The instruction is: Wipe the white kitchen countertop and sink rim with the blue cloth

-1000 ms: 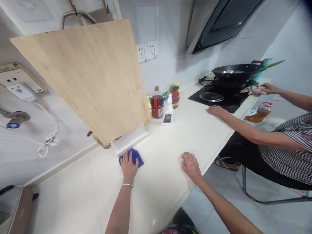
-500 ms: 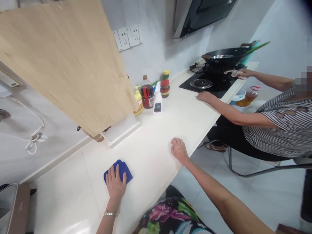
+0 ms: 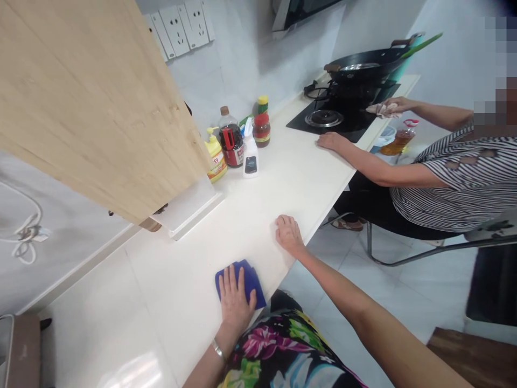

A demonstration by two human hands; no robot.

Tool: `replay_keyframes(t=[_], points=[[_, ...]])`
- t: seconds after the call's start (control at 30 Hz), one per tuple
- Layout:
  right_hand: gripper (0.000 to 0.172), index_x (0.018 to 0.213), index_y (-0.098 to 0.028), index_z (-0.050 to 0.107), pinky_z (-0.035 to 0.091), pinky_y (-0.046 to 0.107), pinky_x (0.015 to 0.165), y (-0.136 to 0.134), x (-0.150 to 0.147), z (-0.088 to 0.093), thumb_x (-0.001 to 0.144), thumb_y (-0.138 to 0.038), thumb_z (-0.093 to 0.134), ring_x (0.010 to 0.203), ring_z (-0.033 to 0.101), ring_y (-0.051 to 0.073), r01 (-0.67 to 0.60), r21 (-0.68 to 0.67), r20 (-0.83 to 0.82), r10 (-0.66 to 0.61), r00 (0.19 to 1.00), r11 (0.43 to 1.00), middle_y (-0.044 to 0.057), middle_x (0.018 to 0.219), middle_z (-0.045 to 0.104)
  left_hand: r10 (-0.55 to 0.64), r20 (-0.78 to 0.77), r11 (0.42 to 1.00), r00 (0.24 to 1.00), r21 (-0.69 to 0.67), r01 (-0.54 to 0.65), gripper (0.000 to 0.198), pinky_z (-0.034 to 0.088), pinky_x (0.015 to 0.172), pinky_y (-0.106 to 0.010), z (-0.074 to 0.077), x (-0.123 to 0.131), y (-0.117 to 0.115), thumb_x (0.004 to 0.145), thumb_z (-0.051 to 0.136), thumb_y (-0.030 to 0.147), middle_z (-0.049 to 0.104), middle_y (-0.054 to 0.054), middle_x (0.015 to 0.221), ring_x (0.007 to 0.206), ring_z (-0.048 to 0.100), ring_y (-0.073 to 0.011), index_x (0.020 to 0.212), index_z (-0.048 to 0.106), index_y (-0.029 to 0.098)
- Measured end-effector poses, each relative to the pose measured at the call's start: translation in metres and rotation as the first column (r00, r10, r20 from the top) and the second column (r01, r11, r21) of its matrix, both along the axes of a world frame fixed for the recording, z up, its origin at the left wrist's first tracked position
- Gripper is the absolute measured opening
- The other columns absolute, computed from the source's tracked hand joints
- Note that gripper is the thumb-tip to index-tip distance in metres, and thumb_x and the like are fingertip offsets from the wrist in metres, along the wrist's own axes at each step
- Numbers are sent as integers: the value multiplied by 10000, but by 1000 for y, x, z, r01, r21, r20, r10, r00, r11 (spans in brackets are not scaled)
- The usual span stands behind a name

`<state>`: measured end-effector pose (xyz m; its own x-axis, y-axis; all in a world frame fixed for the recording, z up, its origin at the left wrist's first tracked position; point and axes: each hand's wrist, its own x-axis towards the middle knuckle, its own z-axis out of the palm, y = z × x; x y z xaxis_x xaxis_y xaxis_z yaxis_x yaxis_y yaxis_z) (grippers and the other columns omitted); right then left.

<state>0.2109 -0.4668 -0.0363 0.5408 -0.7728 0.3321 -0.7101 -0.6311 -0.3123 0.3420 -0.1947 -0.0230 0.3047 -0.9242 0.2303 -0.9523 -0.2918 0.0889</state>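
Note:
My left hand (image 3: 236, 300) lies flat on a folded blue cloth (image 3: 253, 283), fingers stretched and pressing it to the white countertop (image 3: 278, 194). One corner of the cloth reaches the counter's front edge. My right hand (image 3: 289, 235) rests on the counter near that same edge, its fingers curled in with nothing visible in them. Behind the hands, by the wall, stand a white spray bottle (image 3: 250, 153), a dark sauce bottle (image 3: 231, 140), a yellow pump bottle (image 3: 216, 161) and a red-lidded jar (image 3: 262, 132).
A person in a striped top (image 3: 436, 194) sits at right, one hand on a pale cloth (image 3: 383, 110) at the black cooktop (image 3: 299, 123). A wok (image 3: 359, 67) sits there. A large wooden board (image 3: 105, 108) overhangs the left side. A brown appliance (image 3: 26, 345) stands at lower left.
My left hand has slid the blue cloth rightward and toward the counter's front edge. My right hand stays on the counter. The view has shifted slightly.

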Motion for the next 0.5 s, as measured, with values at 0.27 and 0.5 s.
replay_keyframes(t=[0.27,0.5], points=[[239,1022,-174,530,335,365,833,-1,0,-3,799,-103,484,983,413,243,-3,15,47,2,999,1000,100,1074,539,-152,-60,988,987,23,153,707,273,1202,-620,0,-14,-74,871,550,435,328,-183,1610,1499,262,-367,1507,391,169],[233,986,-187,535,369,345,843,1,3,-1,786,-95,457,961,455,226,-13,-30,111,17,994,999,80,1033,562,-212,-151,977,966,-61,205,646,292,1197,-623,0,-4,-115,905,525,426,368,-195,1587,1498,279,-352,1482,421,155]])
